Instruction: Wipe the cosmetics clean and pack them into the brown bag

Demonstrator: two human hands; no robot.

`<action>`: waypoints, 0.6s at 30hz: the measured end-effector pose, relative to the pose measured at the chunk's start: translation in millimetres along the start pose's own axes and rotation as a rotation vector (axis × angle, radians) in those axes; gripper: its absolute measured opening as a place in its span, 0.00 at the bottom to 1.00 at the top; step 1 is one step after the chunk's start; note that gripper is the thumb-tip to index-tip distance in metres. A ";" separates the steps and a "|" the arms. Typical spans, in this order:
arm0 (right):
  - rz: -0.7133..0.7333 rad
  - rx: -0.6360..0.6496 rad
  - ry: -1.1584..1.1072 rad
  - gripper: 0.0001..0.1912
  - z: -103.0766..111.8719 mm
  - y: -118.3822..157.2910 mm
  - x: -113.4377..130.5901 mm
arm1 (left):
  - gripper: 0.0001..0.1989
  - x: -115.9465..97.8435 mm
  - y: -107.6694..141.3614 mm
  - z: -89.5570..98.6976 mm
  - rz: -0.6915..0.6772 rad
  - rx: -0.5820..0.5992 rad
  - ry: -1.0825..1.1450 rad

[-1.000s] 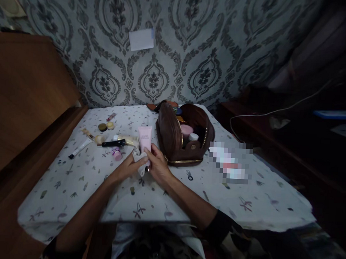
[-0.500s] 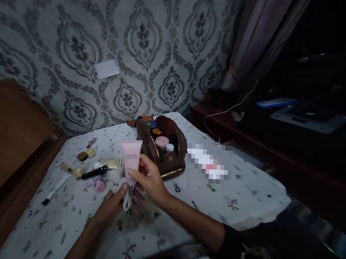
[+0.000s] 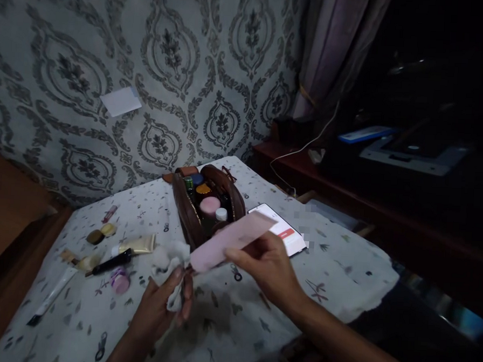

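Note:
My right hand point(image 3: 267, 266) grips a pale pink tube point(image 3: 234, 239), tilted and blurred, its wide end up to the right. The tube's lower end is close to my left hand point(image 3: 165, 296), whose fingers are closed around a crumpled white cloth or tissue point(image 3: 175, 296). Behind the tube stands an open brown bag point(image 3: 189, 216) with a pink round item, a white-capped one and several others inside. Left of my hands lie a cream tube point(image 3: 141, 244), a black tube point(image 3: 111, 261) and a purple-pink bottle point(image 3: 119, 280).
A lit phone point(image 3: 295, 239) lies right of the bag. At the far left are a white tube with a black cap point(image 3: 51, 295), a round dark lid point(image 3: 95, 237) and a small pink tube point(image 3: 109, 213). A dark red ledge point(image 3: 291, 157) carries a white cable.
My right hand has moved right and swung the pink tube from upright to a slant. My left hand keeps the white cloth. The view has shifted, and the phone shows more clearly.

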State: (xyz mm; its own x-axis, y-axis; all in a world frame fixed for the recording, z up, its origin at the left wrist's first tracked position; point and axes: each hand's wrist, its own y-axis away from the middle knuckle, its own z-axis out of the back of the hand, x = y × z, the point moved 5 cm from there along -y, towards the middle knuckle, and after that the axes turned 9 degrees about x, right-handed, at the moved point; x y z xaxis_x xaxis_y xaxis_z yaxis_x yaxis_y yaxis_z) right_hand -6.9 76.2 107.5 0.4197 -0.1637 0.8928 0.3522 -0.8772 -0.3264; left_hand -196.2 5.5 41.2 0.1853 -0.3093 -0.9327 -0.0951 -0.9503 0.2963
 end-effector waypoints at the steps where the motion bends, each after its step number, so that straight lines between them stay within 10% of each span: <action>1: 0.042 -0.076 0.024 0.18 11.1 -1.8 5.3 | 0.29 0.7 -2.0 -0.2 -0.028 0.009 -0.046; 7: 0.207 -0.256 0.163 0.18 53.2 -30.0 31.9 | 0.26 21.2 -14.9 22.7 -0.044 -0.111 -0.237; 18: 0.205 0.126 0.463 0.10 32.0 -122.5 23.2 | 0.28 36.5 -25.6 32.2 0.048 -0.206 -0.113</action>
State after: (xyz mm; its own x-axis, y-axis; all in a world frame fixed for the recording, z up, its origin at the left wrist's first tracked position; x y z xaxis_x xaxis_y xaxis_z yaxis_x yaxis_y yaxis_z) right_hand -13.6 194.3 158.3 0.0868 -0.5335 0.8413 0.4115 -0.7499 -0.5180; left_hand -218.5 19.6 -7.1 0.0738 -0.3593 -0.9303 0.1023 -0.9252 0.3654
